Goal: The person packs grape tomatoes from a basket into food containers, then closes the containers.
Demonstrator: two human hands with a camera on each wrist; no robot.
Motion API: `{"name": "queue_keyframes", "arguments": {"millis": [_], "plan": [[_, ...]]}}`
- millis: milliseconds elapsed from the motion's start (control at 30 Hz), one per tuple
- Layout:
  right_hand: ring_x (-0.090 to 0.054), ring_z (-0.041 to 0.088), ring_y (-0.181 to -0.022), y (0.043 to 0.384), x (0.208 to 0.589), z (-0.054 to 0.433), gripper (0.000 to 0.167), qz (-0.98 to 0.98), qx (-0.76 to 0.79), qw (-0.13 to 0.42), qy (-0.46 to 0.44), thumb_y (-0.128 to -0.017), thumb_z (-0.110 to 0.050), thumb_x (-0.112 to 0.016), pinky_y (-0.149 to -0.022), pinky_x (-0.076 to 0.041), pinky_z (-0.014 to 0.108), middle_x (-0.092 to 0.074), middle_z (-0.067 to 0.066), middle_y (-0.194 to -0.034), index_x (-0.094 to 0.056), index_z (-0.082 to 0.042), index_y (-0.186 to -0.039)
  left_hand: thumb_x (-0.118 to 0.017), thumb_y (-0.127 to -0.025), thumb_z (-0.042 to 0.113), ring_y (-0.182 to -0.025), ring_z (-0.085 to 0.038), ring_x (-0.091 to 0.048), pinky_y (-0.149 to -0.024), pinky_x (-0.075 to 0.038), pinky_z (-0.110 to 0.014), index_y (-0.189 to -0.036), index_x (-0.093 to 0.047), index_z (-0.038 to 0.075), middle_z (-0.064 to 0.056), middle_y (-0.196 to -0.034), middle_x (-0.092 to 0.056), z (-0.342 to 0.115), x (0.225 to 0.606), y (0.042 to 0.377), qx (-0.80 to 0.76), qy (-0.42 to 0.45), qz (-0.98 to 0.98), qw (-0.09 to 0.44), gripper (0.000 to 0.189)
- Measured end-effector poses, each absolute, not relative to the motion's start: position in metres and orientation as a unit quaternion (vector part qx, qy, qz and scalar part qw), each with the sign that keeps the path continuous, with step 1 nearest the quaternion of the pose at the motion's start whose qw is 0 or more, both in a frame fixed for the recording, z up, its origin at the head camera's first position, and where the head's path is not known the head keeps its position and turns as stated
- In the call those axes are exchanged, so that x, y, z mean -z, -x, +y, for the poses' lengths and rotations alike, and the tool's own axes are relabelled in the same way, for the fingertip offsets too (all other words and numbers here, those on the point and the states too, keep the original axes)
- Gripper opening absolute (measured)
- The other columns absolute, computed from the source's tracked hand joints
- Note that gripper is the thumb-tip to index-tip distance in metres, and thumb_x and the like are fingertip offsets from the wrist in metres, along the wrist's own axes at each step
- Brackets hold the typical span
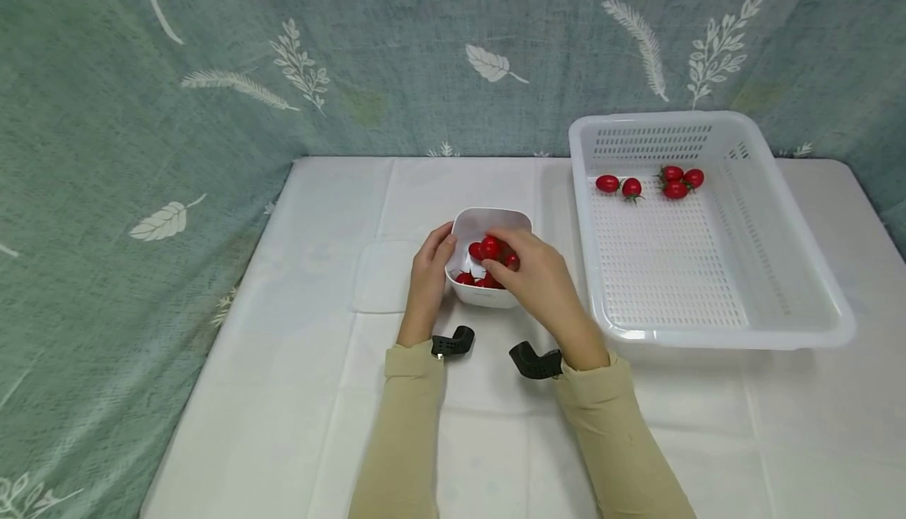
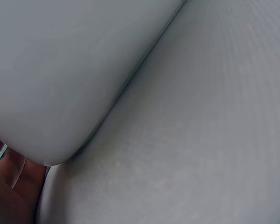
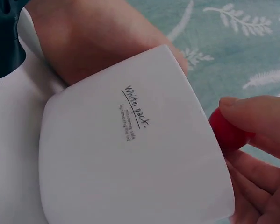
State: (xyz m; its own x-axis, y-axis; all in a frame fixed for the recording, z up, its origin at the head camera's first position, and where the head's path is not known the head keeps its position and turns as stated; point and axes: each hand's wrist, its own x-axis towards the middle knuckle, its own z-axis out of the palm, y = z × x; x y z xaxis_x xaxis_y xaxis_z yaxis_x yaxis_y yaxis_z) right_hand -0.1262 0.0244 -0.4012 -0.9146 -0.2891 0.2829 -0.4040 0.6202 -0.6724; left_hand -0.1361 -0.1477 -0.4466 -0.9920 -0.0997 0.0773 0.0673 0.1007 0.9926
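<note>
A small white plastic container stands on the table with several cherry tomatoes inside. My left hand holds it by its left side, the thumb near the rim; in the left wrist view only a few fingers show past its lower edge. Between the thumb and fingers of my right hand a cherry tomato is pinched, over the container's opening in the head view. The right wrist view shows the container's side with "White pack" lettering.
To the right stands a large white perforated basket, with several more cherry tomatoes near its far end. A pale square lid lies flat left of the container. Patterned green cloth hangs behind the table.
</note>
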Motion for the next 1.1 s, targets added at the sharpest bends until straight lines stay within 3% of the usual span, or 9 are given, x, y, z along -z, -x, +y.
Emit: {"name": "queue_keyframes", "arguments": {"millis": [567, 833, 1100], "plan": [[-0.054, 0.015, -0.083, 0.121, 0.409, 0.005, 0.035, -0.934, -0.255, 0.103, -0.227, -0.078, -0.034, -0.066, -0.071, -0.043, 0.031, -0.063, -0.003, -0.095, -0.061, -0.020, -0.110, -0.047, -0.092, 0.030, -0.115, -0.024, -0.045, -0.096, -0.034, -0.034, -0.126, -0.050, 0.008, -0.009, -0.126, -0.050, -0.149, 0.447, 0.138, 0.676, 0.004, -0.733, 0.072, 0.040], [-0.051, 0.015, -0.087, 0.122, 0.410, 0.005, 0.036, -0.920, -0.275, 0.136, -0.242, -0.077, -0.032, -0.068, -0.070, -0.042, 0.031, -0.057, -0.001, -0.101, -0.060, -0.016, -0.110, -0.047, -0.092, 0.030, -0.113, -0.018, -0.047, -0.094, -0.036, -0.032, -0.124, -0.053, 0.013, 0.000, -0.122, -0.053, -0.149, 0.448, 0.139, 0.683, 0.000, -0.727, 0.070, 0.036], [-0.052, 0.014, -0.089, 0.122, 0.411, 0.006, 0.033, -0.919, -0.278, 0.133, -0.247, -0.078, -0.030, -0.067, -0.072, -0.042, 0.031, -0.057, -0.002, -0.103, -0.061, -0.017, -0.108, -0.048, -0.092, 0.030, -0.113, -0.025, -0.047, -0.094, -0.036, -0.034, -0.124, -0.052, 0.009, -0.006, -0.123, -0.053, -0.149, 0.447, 0.138, 0.685, 0.001, -0.725, 0.072, 0.039]]}}
